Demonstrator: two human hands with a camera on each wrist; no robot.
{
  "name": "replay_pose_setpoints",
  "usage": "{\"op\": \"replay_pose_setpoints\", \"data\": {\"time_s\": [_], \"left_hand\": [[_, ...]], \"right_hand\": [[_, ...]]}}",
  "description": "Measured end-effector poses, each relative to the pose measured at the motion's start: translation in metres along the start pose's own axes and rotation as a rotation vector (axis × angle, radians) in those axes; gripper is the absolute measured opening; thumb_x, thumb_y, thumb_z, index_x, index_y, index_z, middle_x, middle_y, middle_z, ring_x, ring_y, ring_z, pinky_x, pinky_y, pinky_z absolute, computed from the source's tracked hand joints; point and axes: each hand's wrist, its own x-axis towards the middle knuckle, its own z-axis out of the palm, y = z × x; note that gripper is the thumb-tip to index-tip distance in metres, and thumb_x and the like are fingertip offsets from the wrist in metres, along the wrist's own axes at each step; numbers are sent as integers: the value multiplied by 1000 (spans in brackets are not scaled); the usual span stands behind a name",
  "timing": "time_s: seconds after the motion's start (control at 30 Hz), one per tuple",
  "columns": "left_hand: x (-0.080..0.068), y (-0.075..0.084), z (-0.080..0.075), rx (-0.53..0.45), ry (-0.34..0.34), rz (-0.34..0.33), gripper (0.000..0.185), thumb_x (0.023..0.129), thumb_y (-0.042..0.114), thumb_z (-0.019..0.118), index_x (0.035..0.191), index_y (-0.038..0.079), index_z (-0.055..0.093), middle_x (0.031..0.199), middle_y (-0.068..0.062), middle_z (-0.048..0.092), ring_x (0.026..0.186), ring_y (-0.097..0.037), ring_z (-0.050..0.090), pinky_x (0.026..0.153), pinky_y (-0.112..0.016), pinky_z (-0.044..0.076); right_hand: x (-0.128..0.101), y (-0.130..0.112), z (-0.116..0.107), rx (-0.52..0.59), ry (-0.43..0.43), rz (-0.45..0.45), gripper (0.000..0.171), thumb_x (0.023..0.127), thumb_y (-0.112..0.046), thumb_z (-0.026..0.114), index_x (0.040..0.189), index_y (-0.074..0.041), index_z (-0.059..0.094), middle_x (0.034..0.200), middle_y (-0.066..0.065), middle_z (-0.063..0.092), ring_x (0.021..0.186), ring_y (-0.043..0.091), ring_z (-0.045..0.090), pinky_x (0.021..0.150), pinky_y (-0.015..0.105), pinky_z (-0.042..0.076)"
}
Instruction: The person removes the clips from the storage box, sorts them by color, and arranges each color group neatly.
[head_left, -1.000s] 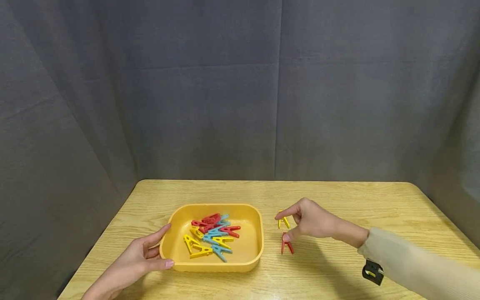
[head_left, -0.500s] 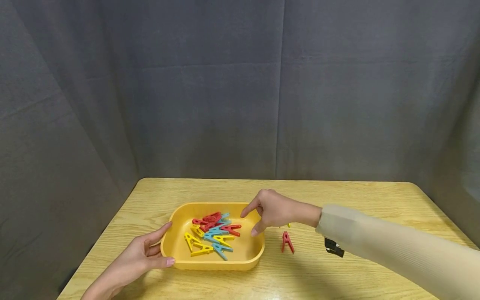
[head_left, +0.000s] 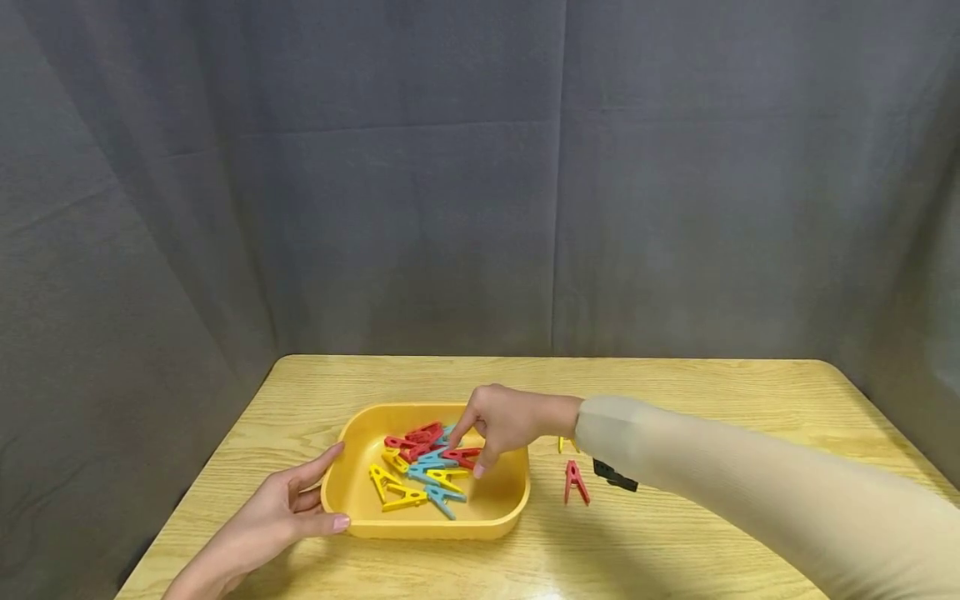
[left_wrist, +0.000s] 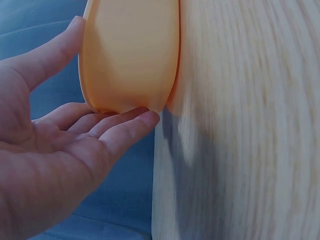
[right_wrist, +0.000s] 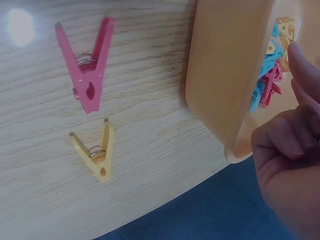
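The right hand [head_left: 498,425] hangs over the yellow tray [head_left: 510,508], fingers bent down onto the heap of pegs [head_left: 423,467]; it seems to touch a red peg [head_left: 461,456], though a pinch cannot be made out. The left hand [head_left: 277,521] lies relaxed, fingers straight against the tray's near left corner. Half a second ago the right hand was just at the tray's right rim; a red peg [head_left: 575,483] and a yellow peg [right_wrist: 97,152] stay on the desk [head_left: 675,392].
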Motion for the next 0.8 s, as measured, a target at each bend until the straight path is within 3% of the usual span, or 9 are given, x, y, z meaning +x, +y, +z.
{"op": "replay_pose_setpoints", "data": {"time_s": [0.43,0.8], "left_hand": [[-2,1,0,8,13,-6,100,94,6,80,167,-3,11,164,-35,23,136,-39,55,97,-32,57],[-2,2,2,22,19,-12,100,95,7,80,166,-4,12,165,-33,21,139,-41,51,98,-32,56]], "right_hand": [[17,4,15,49,-68,66,39,82,0,91,119,0,80,47,-7,33,43,7,25,47,19,25],[28,-1,35,145,-117,-14,41,79,9,89,118,4,79,46,-8,25,47,6,15,49,19,18]]}}
